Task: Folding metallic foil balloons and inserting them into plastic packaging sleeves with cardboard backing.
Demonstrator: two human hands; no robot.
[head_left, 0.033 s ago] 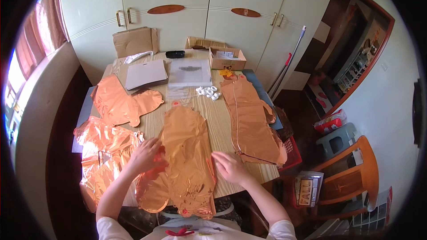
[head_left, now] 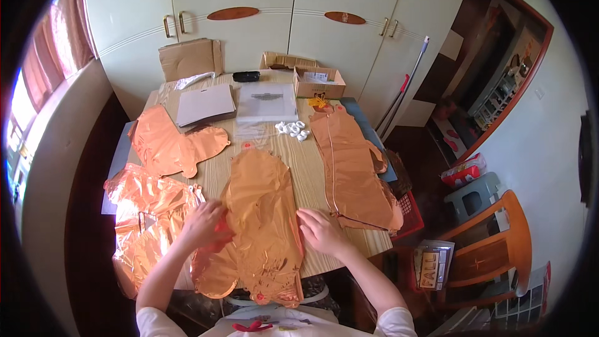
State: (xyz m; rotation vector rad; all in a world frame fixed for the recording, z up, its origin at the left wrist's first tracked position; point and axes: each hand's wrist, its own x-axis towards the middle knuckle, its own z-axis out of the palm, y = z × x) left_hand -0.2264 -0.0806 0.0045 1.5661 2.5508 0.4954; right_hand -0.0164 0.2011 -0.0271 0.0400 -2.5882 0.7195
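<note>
A flat copper-coloured foil balloon (head_left: 259, 193) lies lengthwise on the wooden table before me, wrinkled at its near end. My left hand (head_left: 206, 224) bends over its left edge with curled fingers closed on the foil, and the foil mirrors the hand in red. The left fingertips are partly hidden. Against the balloon's right edge rests my right hand (head_left: 321, 231), its fingers stretched out and holding nothing. Two more copper foil pieces, a smooth one (head_left: 165, 140) and a crumpled shiny one (head_left: 146, 196), lie to the left. A folded foil stack (head_left: 352, 175) is on the right.
White ribbon rolls (head_left: 293, 130) sit beyond the balloon. Behind them are a clear plastic sleeve (head_left: 267, 103), grey card sheets (head_left: 206, 105), a black object (head_left: 246, 77) and a cardboard box (head_left: 319, 83). A wooden chair (head_left: 511, 237) stands right of the table.
My left hand has shifted slightly down along the balloon's left edge. The right hand has barely moved, and the other things lie as before.
</note>
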